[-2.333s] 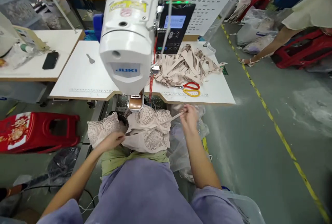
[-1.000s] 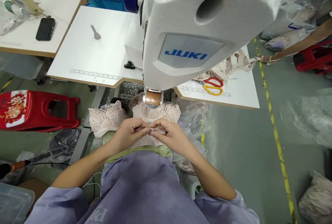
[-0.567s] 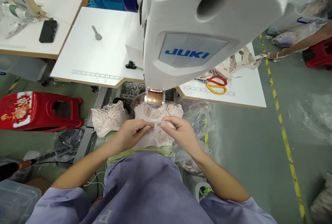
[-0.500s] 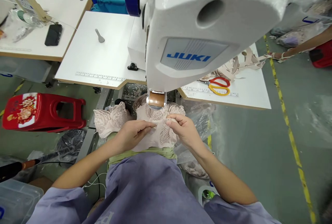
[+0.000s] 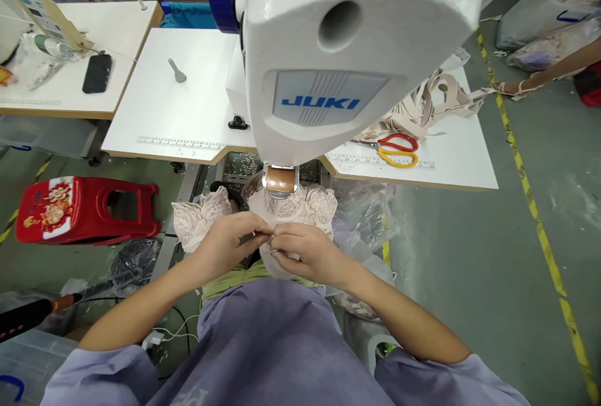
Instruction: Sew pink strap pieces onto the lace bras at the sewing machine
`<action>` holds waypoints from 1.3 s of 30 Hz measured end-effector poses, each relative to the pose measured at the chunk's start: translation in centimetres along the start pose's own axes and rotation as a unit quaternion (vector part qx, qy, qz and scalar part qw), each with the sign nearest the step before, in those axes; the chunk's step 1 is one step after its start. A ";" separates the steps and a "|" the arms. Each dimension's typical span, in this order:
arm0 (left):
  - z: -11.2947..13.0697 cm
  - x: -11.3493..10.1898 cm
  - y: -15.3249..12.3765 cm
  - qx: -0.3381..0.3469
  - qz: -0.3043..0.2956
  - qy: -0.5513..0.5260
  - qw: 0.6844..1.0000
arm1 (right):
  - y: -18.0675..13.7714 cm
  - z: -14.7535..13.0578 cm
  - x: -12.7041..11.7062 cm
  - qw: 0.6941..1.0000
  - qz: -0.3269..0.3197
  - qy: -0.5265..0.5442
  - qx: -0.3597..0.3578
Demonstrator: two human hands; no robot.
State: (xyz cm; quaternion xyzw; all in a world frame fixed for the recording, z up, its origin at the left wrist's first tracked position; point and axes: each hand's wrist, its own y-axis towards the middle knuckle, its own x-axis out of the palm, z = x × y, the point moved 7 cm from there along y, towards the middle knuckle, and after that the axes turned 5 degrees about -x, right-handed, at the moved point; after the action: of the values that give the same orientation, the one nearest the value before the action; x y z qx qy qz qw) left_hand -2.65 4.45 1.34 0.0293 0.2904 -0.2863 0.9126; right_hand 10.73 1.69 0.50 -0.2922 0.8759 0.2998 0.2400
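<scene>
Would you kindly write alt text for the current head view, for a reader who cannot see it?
A person's left hand and right hand meet, pinching beige fabric before a white JUKI machine. Red-and-yellow scissors and beige strips lie on the table at right.

One camera is doing the looking, riding on the person's head and facing forward and steeply down. The wearer's loose purple shirt (image 5: 272, 343) is filling the bottom edge, while the bare left hand (image 5: 230, 240) and bare right hand (image 5: 307, 252) are showing close up, near centre. The rounded white sewing-machine head (image 5: 310, 30) is looming near the lens up top, partly blocking the white, wood-edged surface (image 5: 188, 105); smooth grey-green floor (image 5: 451, 268) is stretching away rightward.
</scene>
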 end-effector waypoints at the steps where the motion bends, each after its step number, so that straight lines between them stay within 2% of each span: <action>1: 0.0 0.0 0.0 -0.003 0.000 0.005 1.000 | -0.1 -0.2 0.0 1.000 0.005 -0.015 -0.008; 7: 0.4 0.2 0.6 -0.028 -0.047 0.095 0.994 | -0.4 -1.1 0.2 0.989 0.055 -0.133 -0.044; 10: -0.2 0.7 1.2 -0.051 -0.090 0.119 0.988 | -0.2 -0.6 0.7 0.990 0.055 -0.127 -0.024; 12: -0.8 1.0 1.4 -0.067 -0.104 0.092 0.988 | -0.1 0.1 0.8 0.994 0.066 -0.084 0.013; 14: -1.5 1.3 1.5 -0.100 -0.108 0.027 0.989 | -0.2 0.6 0.6 0.993 0.104 -0.037 0.044; 16: -2.2 1.7 1.2 -0.144 -0.109 -0.055 0.982 | -0.5 0.7 0.3 0.988 0.144 -0.017 0.044; 18: -2.3 1.7 0.9 -0.170 -0.106 -0.098 0.975 | -0.7 0.3 0.2 0.987 0.153 -0.035 0.019; 20: -1.9 1.2 0.7 -0.162 -0.090 -0.060 0.981 | -0.8 -0.3 0.5 0.988 0.135 -0.075 -0.012; 23: -0.6 0.5 0.8 -0.111 -0.084 0.069 0.988 | -0.7 -1.0 0.8 0.983 0.112 -0.139 -0.049; 25: 0.1 0.4 1.0 -0.069 -0.090 0.137 0.984 | -0.4 -1.1 0.9 0.980 0.104 -0.160 -0.053; 27: 0.5 0.3 1.4 -0.028 -0.080 0.161 0.983 | -0.1 -0.9 0.8 0.983 0.107 -0.145 -0.035; 30: 0.0 0.5 1.7 -0.011 -0.051 0.083 0.995 | 0.0 0.0 0.1 0.988 0.136 -0.062 0.037; 33: -1.5 1.2 1.6 -0.062 -0.014 -0.123 0.990 | -0.2 0.8 -0.6 0.980 0.173 0.017 0.096; 36: -2.4 1.9 1.1 -0.084 0.043 -0.296 0.950 | -0.3 0.6 -1.0 0.977 0.189 0.029 0.097; 39: -2.5 2.0 0.5 -0.068 0.091 -0.316 0.942 | -0.2 0.3 -1.1 0.979 0.186 0.009 0.081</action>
State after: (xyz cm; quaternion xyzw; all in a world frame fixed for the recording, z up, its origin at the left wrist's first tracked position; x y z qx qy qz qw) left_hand -2.33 4.36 -1.90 -0.0981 0.0021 -0.1762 0.9794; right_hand 11.71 2.12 0.86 -0.1061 0.9385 0.2643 0.1950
